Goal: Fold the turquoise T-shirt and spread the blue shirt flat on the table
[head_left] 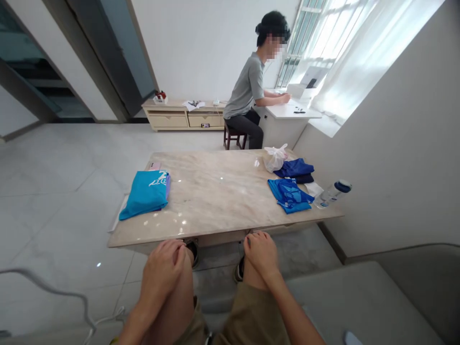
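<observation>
My left hand (163,263) lies over my left knee, its fingers draped across the front of it. My right hand (262,251) rests on my right knee in the same way. Neither hand holds anything; the fingertips are partly hidden. Just beyond them stands a marble-topped table (215,201). On its left end is a folded turquoise cloth item (145,194) with white print, over something purple. Toward the right end lie a folded blue printed cloth item (290,195) and a darker blue folded cloth (294,167).
A clear water bottle (332,194) with a dark lid stands at the table's right edge, near a white plastic bag (276,158). Across the room a person (247,86) sits at a white desk (291,111). A low cabinet (168,117) lines the back wall.
</observation>
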